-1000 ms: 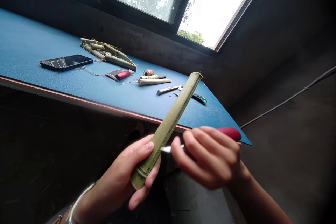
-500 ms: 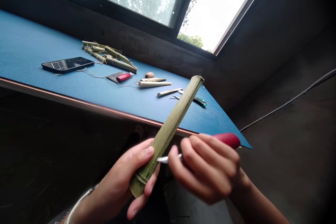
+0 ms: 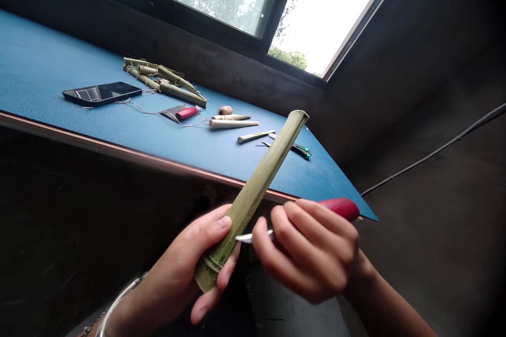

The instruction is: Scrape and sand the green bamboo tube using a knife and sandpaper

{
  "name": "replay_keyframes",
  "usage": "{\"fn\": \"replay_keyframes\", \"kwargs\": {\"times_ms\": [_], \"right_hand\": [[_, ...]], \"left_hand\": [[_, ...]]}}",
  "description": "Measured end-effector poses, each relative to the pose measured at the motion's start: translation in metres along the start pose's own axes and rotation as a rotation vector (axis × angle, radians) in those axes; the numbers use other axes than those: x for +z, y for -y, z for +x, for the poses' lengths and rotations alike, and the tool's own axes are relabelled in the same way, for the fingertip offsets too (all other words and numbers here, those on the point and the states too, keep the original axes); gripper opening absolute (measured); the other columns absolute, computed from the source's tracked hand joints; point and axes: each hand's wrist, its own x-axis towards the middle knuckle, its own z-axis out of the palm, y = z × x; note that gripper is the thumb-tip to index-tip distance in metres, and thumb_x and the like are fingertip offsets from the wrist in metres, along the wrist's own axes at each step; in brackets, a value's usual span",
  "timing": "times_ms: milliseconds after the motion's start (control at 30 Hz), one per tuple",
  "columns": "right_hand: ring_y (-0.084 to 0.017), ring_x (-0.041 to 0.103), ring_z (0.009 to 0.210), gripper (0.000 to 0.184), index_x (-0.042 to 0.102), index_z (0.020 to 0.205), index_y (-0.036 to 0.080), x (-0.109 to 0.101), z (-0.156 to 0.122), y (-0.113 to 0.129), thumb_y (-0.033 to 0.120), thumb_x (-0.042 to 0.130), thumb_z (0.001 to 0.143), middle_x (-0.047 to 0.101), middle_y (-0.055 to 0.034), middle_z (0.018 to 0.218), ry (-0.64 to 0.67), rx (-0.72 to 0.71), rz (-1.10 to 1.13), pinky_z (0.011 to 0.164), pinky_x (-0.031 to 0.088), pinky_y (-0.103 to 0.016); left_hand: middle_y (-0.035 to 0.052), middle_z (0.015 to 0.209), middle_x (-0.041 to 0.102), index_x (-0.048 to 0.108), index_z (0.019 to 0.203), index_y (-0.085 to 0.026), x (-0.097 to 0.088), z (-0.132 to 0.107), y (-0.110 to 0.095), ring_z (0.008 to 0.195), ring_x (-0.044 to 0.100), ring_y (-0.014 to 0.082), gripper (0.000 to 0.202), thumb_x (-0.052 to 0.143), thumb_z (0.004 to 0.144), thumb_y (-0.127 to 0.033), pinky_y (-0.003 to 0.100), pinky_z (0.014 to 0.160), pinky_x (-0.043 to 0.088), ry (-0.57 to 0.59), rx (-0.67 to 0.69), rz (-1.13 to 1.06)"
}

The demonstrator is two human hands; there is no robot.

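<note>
My left hand [image 3: 193, 258] grips a green piece of bamboo [image 3: 263, 179] near its lower end, thumb on top and fingers curled beneath. The bamboo slants up to the right, its far end in front of the table's right part. A node ring shows close to the lower end. My right hand [image 3: 308, 253] is closed around a carving knife with a red handle [image 3: 342, 208]. The pale blade points left, its tip at the bamboo's right edge just beside my left thumb. Part of the handle is hidden in my fist.
On the blue table [image 3: 190, 152] lie a phone [image 3: 103, 93], bundled bamboo pieces [image 3: 166, 80], a red-handled tool [image 3: 186, 113], a ball of twine [image 3: 225, 110], pale tapered sticks [image 3: 234, 124] and a green-black utility knife [image 3: 301, 151]. A cable [image 3: 430, 153] runs along the right wall.
Very little differs. Both hands, the bamboo and the knife sit slightly higher in view, with the blade tip still at the bamboo's edge.
</note>
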Motion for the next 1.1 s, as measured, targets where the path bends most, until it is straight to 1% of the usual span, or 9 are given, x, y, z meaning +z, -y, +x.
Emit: {"fn": "replay_keyframes", "kwargs": {"times_ms": [133,267,367,467,600,733,867,967,1100], "right_hand": [[-0.014,0.057,0.058,0.010,0.063,0.081,0.015,-0.0009,-0.0002,0.0026,0.017,0.053,0.081,0.061,-0.0029,0.064,-0.002,0.030,-0.012,0.058,0.046,-0.028],[-0.015,0.058,0.061,0.010,0.063,0.083,0.016,-0.0029,0.0010,0.0046,0.021,0.055,0.081,0.063,-0.0024,0.066,0.017,0.023,0.018,0.059,0.047,-0.028],[-0.014,0.058,0.060,0.010,0.063,0.082,0.015,-0.0042,0.0023,0.0062,0.019,0.053,0.082,0.062,-0.0024,0.065,0.004,0.041,-0.002,0.059,0.046,-0.028],[-0.015,0.060,0.062,0.013,0.063,0.083,0.016,-0.0049,0.0031,0.0076,0.020,0.051,0.083,0.063,-0.0029,0.067,0.017,0.024,0.029,0.059,0.047,-0.028],[-0.014,0.059,0.059,0.010,0.063,0.082,0.015,-0.0044,0.0032,0.0074,0.018,0.054,0.080,0.063,-0.0024,0.065,0.007,0.046,0.000,0.058,0.046,-0.027],[-0.016,0.060,0.060,0.014,0.064,0.082,0.015,-0.0034,0.0035,0.0063,0.021,0.051,0.083,0.063,-0.0033,0.066,0.001,0.005,0.042,0.056,0.046,-0.029],[-0.014,0.059,0.058,0.012,0.063,0.081,0.015,-0.0020,0.0027,0.0059,0.019,0.052,0.083,0.062,-0.0029,0.064,-0.008,0.028,-0.003,0.057,0.046,-0.028],[-0.015,0.060,0.062,0.013,0.062,0.082,0.015,-0.0007,0.0017,0.0066,0.022,0.051,0.085,0.063,-0.0032,0.067,-0.005,0.011,0.045,0.059,0.047,-0.028],[-0.014,0.058,0.060,0.013,0.063,0.081,0.015,-0.0012,0.0017,0.0070,0.017,0.050,0.083,0.062,-0.0024,0.064,-0.012,0.050,0.009,0.059,0.046,-0.027]], "left_hand": [[-0.0055,0.054,0.053,0.052,0.109,-0.020,0.0004,0.0009,0.0005,0.027,0.038,0.0014,0.032,0.043,0.090,-0.044,0.007,0.028,0.027,-0.009,0.019,-0.020],[-0.0048,0.054,0.055,0.053,0.107,-0.019,0.0012,0.0009,0.0005,0.028,0.039,0.0018,0.033,0.045,0.089,-0.046,0.008,0.029,0.027,0.000,-0.005,-0.026],[-0.0052,0.053,0.054,0.052,0.108,-0.019,0.0013,0.0015,-0.0003,0.028,0.040,0.0021,0.033,0.045,0.089,-0.045,0.008,0.029,0.028,-0.002,0.014,-0.028],[-0.0049,0.053,0.054,0.052,0.108,-0.019,0.0010,0.0022,-0.0013,0.028,0.039,0.0022,0.034,0.046,0.088,-0.046,0.008,0.028,0.026,0.006,-0.001,-0.021],[-0.0053,0.053,0.054,0.050,0.110,-0.020,0.0019,0.0017,-0.0027,0.027,0.040,0.0028,0.035,0.044,0.089,-0.046,0.009,0.028,0.027,0.012,0.002,-0.015],[-0.0051,0.052,0.053,0.051,0.108,-0.018,0.0035,0.0008,-0.0042,0.027,0.038,0.0025,0.035,0.044,0.088,-0.046,0.008,0.028,0.026,0.003,-0.020,0.006],[-0.0055,0.053,0.053,0.051,0.109,-0.019,0.0027,0.0008,-0.0024,0.027,0.037,0.0022,0.034,0.044,0.089,-0.046,0.009,0.028,0.026,-0.006,0.007,-0.002],[-0.0049,0.053,0.054,0.053,0.107,-0.018,0.0017,0.0009,0.0006,0.028,0.037,0.0020,0.033,0.045,0.089,-0.045,0.008,0.028,0.025,-0.011,0.004,-0.009],[-0.0044,0.054,0.054,0.052,0.110,-0.019,0.0015,0.0007,0.0018,0.028,0.038,0.0022,0.034,0.043,0.090,-0.045,0.008,0.027,0.026,-0.013,0.005,-0.010]]}}
